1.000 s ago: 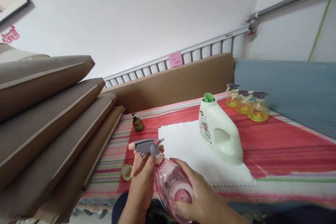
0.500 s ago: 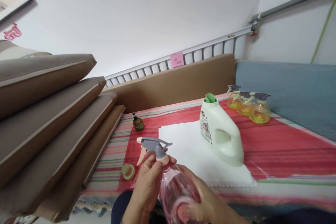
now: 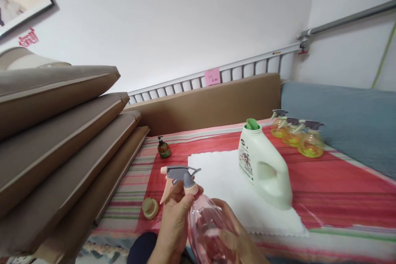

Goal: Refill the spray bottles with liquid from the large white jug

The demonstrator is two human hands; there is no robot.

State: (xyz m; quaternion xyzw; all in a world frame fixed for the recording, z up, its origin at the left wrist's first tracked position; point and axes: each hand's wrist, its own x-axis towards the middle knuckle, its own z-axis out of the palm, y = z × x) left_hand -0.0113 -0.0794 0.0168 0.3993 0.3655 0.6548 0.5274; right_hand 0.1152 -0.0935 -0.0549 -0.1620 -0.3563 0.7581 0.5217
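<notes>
A clear pink spray bottle point(image 3: 201, 222) with a grey and peach trigger head leans in front of me, its nozzle pointing left. My left hand point(image 3: 176, 214) grips it at the peach collar, thumb and fingers closed around the neck. Around the right side of the body wraps my right hand point(image 3: 236, 235), its thumb lying across the front. The bottle's base runs out of the picture. Beyond it, a large pale green jug point(image 3: 269, 173) with an open mouth and a green spout stands on a white cloth point(image 3: 213, 173).
A round pale green cap point(image 3: 150, 208) lies left of my hands. Farther back stands a small dark pump bottle point(image 3: 163, 148). Several spray bottles with yellow liquid point(image 3: 311, 144) line up at right. Stacked brown cushions point(image 3: 77, 132) rise at left; a blue cushion point(image 3: 337, 111) borders the right.
The scene has shifted slightly down as my view tilts up. My right hand has moved a little up the pink spray bottle; my left hand keeps its hold at the collar.
</notes>
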